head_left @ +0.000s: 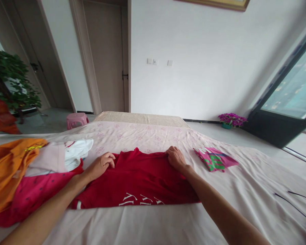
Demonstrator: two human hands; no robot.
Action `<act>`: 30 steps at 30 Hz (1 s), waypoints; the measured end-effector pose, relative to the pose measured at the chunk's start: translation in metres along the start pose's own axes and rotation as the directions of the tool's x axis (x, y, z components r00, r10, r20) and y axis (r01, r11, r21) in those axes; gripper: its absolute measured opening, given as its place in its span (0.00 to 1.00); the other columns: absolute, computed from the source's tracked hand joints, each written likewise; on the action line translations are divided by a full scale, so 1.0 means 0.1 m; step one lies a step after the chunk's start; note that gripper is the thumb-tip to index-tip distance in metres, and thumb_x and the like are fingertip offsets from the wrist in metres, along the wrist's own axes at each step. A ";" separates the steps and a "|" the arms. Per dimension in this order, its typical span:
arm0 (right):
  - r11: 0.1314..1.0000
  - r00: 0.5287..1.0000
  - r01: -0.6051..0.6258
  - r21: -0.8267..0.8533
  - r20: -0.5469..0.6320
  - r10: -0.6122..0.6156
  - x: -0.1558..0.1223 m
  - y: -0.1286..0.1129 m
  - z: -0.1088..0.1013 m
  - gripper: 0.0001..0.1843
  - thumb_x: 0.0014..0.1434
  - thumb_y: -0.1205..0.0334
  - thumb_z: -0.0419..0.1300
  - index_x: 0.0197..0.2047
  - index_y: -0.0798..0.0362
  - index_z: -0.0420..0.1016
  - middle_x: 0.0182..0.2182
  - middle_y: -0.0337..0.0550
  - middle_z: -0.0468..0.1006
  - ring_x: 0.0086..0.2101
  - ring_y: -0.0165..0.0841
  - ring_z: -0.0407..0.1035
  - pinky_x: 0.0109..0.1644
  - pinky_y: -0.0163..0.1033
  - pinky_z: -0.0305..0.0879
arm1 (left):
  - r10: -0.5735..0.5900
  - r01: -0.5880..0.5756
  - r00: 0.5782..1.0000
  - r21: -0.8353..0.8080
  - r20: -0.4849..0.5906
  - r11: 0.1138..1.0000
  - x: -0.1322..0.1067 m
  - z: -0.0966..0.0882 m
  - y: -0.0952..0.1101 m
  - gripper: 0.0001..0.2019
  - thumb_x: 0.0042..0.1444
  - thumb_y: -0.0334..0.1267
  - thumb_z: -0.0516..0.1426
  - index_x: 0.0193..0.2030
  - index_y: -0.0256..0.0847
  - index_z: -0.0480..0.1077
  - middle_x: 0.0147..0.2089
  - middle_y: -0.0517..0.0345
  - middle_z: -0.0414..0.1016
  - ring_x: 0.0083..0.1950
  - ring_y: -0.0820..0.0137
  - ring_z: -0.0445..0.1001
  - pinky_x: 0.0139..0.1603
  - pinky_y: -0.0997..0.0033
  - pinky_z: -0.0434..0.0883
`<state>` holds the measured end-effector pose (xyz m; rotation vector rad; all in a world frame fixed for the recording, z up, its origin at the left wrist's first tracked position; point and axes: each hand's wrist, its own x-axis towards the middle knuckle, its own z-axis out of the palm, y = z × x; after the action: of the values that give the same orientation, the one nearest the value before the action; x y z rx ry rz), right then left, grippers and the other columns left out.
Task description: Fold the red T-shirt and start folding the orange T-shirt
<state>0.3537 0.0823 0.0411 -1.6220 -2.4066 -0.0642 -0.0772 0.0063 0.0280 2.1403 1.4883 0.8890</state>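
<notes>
A dark red shirt [140, 180] with white lettering lies spread flat on the pale pink bed sheet [148, 224] in front of me. My left hand [100, 165] has its fingers curled round the shirt's far left edge. My right hand [175, 157] pinches the far right edge of the same shirt. Both forearms reach out over the bed towards it.
A heap of clothes lies at the left: an orange garment [7, 166], a pale pink and white one [63, 154], a pink spotted one [33, 192]. A folded pink and green garment [215, 159] rests at the right. A pink stool [76, 119], a plant [10, 78] and potted flowers [232, 119] stand on the floor beyond.
</notes>
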 end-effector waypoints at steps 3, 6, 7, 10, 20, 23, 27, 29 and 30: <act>0.999 0.999 -0.026 0.025 0.025 0.025 -0.02 -0.02 0.03 0.21 0.60 0.73 0.49 0.48 0.50 0.79 0.48 0.47 0.75 0.49 0.36 0.64 0.53 0.38 0.56 | -0.158 0.159 0.981 0.000 -0.109 0.987 -0.01 0.03 -0.10 0.14 0.47 0.32 0.49 0.28 0.44 0.76 0.43 0.56 0.80 0.49 0.65 0.77 0.59 0.63 0.69; 0.998 0.998 -0.054 0.021 0.042 0.053 0.02 -0.05 0.03 0.21 0.58 0.74 0.50 0.48 0.51 0.79 0.48 0.47 0.76 0.50 0.37 0.64 0.53 0.38 0.56 | -0.313 0.299 0.939 -0.116 -0.141 0.947 0.14 0.08 -0.11 0.15 0.49 0.37 0.51 0.39 0.42 0.77 0.44 0.55 0.82 0.49 0.63 0.78 0.57 0.64 0.71; 0.998 0.997 -0.056 0.017 0.046 0.055 0.04 -0.06 0.02 0.21 0.58 0.75 0.50 0.48 0.51 0.79 0.48 0.47 0.76 0.50 0.37 0.65 0.53 0.38 0.56 | -0.332 0.316 0.935 -0.132 -0.125 0.939 0.19 0.10 -0.10 0.16 0.50 0.39 0.52 0.42 0.41 0.77 0.45 0.54 0.83 0.49 0.63 0.79 0.55 0.65 0.72; 0.999 0.998 -0.042 0.023 0.052 0.041 0.05 -0.04 0.01 0.21 0.58 0.74 0.50 0.47 0.51 0.79 0.46 0.47 0.77 0.49 0.36 0.66 0.52 0.37 0.56 | -0.333 0.323 0.939 -0.113 -0.089 0.940 0.30 0.15 -0.03 0.18 0.48 0.42 0.56 0.45 0.39 0.77 0.47 0.51 0.83 0.49 0.61 0.79 0.53 0.67 0.72; 0.998 0.999 -0.030 0.057 0.047 0.027 -0.04 -0.01 -0.03 0.20 0.60 0.73 0.50 0.47 0.51 0.79 0.44 0.47 0.77 0.48 0.35 0.67 0.51 0.36 0.57 | -0.318 0.326 0.937 0.034 -0.146 0.945 0.23 0.19 0.12 0.07 0.50 0.42 0.58 0.31 0.43 0.75 0.35 0.56 0.81 0.40 0.64 0.76 0.46 0.68 0.69; 0.998 1.000 -0.010 0.068 0.019 0.008 -0.06 -0.02 -0.11 0.19 0.60 0.73 0.51 0.46 0.50 0.80 0.43 0.46 0.77 0.47 0.34 0.68 0.50 0.35 0.58 | -0.335 0.351 0.911 0.030 -0.239 0.936 0.20 0.11 0.16 0.10 0.55 0.44 0.53 0.35 0.44 0.72 0.38 0.56 0.80 0.42 0.65 0.76 0.47 0.69 0.69; 0.995 0.996 0.043 0.095 -0.085 -0.035 -0.14 -0.04 -0.29 0.18 0.61 0.72 0.51 0.45 0.50 0.80 0.42 0.45 0.77 0.45 0.34 0.68 0.50 0.36 0.59 | -0.325 0.328 0.879 -0.053 -0.348 0.943 0.11 -0.12 0.28 0.14 0.57 0.51 0.52 0.40 0.45 0.70 0.38 0.58 0.79 0.37 0.66 0.77 0.43 0.70 0.71; 0.988 0.986 0.097 0.124 -0.145 -0.079 -0.22 -0.06 -0.38 0.17 0.61 0.73 0.52 0.46 0.51 0.80 0.41 0.45 0.77 0.44 0.34 0.68 0.50 0.36 0.60 | -0.315 0.266 0.875 -0.177 -0.368 0.947 0.03 -0.23 0.37 0.16 0.56 0.53 0.54 0.41 0.44 0.69 0.31 0.62 0.75 0.26 0.70 0.73 0.34 0.71 0.70; 0.982 0.980 0.126 0.140 -0.170 -0.101 -0.27 -0.06 -0.42 0.17 0.61 0.72 0.53 0.45 0.51 0.79 0.41 0.45 0.77 0.44 0.34 0.68 0.51 0.36 0.60 | -0.317 0.236 0.877 -0.249 -0.362 0.939 -0.01 -0.27 0.43 0.17 0.56 0.54 0.55 0.42 0.43 0.68 0.27 0.65 0.72 0.22 0.72 0.69 0.30 0.73 0.68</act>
<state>0.3648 0.0482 0.0766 -1.3588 -2.3177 -0.0329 -0.0663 -0.0117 0.0745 1.6095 1.7563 1.3554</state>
